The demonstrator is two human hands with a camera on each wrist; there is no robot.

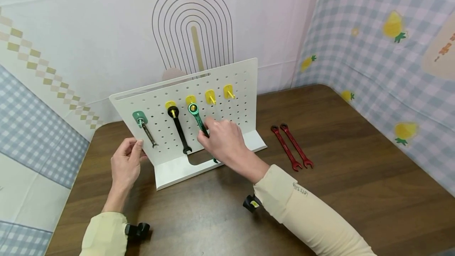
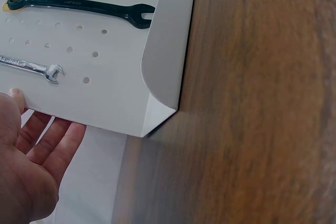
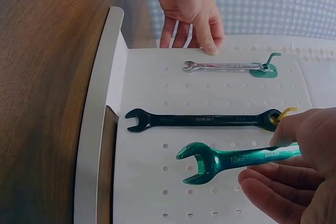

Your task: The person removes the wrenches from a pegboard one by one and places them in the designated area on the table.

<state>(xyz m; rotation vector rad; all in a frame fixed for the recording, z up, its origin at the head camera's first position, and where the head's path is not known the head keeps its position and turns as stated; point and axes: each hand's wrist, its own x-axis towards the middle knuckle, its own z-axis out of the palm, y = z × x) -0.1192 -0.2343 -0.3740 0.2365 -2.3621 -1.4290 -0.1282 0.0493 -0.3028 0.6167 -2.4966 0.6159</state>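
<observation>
My right hand (image 1: 227, 141) pinches a green combination wrench (image 3: 236, 158) marked 12mm between thumb and fingers. The wrench's ring end is at a yellow hook (image 1: 190, 99) on the white pegboard (image 1: 177, 174), the hook showing through the ring; I cannot tell how far on it sits. With the thumb in front and the fingers behind, my left hand (image 1: 126, 165) grips the pegboard's left edge. A black wrench (image 1: 179, 131) hangs from another yellow hook (image 1: 170, 104). At the far left a small silver wrench (image 1: 148, 134) hangs on a green hook (image 1: 139, 116).
Two bare yellow hooks, one left (image 1: 210, 96) and one right (image 1: 228, 91), stick out of the board's right part. Two red wrenches, one left (image 1: 286, 148) and one right (image 1: 297, 146), lie on the wooden table (image 1: 199, 216) right of the board. Cloth-covered walls (image 1: 362, 58) surround the table.
</observation>
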